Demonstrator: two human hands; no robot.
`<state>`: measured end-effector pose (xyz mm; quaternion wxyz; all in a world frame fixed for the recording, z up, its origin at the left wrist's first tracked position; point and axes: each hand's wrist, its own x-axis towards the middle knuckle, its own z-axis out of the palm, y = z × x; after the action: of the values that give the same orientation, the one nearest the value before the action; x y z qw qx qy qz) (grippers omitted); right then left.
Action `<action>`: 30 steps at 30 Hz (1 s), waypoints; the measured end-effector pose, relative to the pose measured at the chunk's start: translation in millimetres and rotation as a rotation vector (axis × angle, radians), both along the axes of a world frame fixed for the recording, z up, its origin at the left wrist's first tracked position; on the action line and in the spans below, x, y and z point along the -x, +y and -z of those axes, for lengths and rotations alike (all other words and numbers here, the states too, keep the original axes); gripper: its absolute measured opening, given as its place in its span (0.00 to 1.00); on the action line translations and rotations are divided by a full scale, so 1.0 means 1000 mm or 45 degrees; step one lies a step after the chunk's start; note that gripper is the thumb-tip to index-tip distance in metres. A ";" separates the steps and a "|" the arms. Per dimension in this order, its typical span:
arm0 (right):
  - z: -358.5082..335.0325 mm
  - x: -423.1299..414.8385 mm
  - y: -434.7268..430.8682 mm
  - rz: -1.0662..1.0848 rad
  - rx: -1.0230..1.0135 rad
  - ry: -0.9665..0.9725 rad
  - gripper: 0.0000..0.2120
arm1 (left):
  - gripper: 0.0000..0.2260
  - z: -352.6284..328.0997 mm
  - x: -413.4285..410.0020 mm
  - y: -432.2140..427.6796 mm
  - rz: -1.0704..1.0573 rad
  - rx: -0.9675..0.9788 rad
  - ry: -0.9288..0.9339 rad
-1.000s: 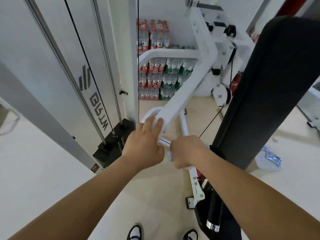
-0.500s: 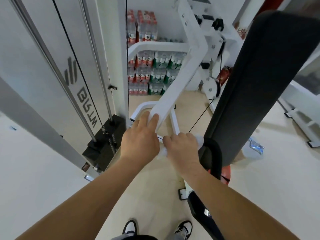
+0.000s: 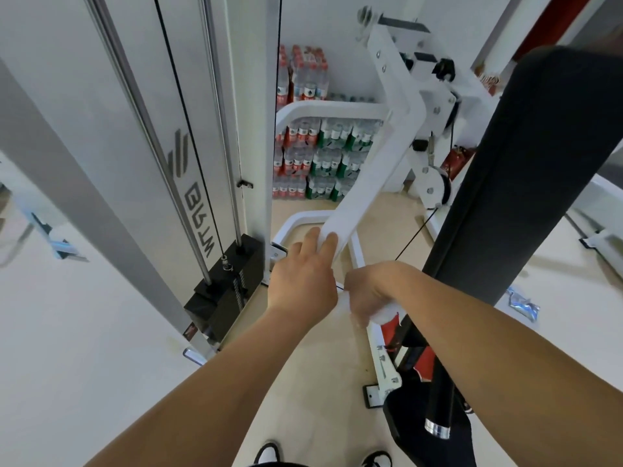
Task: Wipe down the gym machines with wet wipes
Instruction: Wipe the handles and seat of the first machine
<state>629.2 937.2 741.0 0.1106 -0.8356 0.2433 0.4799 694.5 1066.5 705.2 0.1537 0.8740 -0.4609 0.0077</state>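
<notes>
**Both hands on the white arm of the gym machine**

At the bottom edge, the tips of two black and white shoes (image 3: 269,455) stand on the beige floor (image 3: 320,382). Two bare forearms reach forward and down from there.

The right hand (image 3: 369,293) is closed around the lower end of the white machine arm (image 3: 365,183), and its fingers (image 3: 359,316) are curled tightly on a white wet wipe (image 3: 387,313). The wipe is bunched under the palm and pressed against the metal; only its edges show below the hand. The left hand (image 3: 303,281) is just beside the right one, a little higher on the same arm. Its fingers (image 3: 328,242) lie together, stretched along the white surface and bent over its edge.

Right of the hands, a long black padded backrest (image 3: 526,163) rises in a tilted line, and a black bar with a chrome tip (image 3: 438,419) hangs below it. On the floor near the pad lies a shiny blue packet (image 3: 524,305); I cannot tell what it is.

Left of the hands stands the black weight stack (image 3: 232,281) with its guide rods and a black cable (image 3: 188,129), in front of a grey panel.

Farther back, against the wall, packs of bottled water (image 3: 317,153) with red and green labels are stacked. A white pulley (image 3: 435,188) sits to the right of them.
</notes>
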 end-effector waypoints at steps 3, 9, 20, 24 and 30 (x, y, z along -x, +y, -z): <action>0.015 0.025 0.009 -0.213 0.387 -0.489 0.06 | 0.28 0.000 0.001 0.001 0.006 0.008 0.022; 0.064 0.079 0.032 -0.381 0.928 -1.281 0.18 | 0.26 0.003 0.002 0.003 0.011 0.036 -0.025; 0.010 0.068 0.023 -0.296 0.359 -0.698 0.23 | 0.25 0.005 0.001 -0.001 -0.005 0.034 -0.009; 0.014 0.032 0.025 -0.404 0.498 -0.520 0.01 | 0.27 0.004 0.000 0.000 0.003 0.019 0.009; 0.002 -0.005 0.001 -0.172 -0.021 0.030 0.15 | 0.27 0.003 0.000 -0.001 -0.004 0.004 0.009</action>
<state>633.7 938.7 738.6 0.0820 -0.8435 0.1835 0.4981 694.6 1065.4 702.2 0.1565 0.8746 -0.4589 0.0056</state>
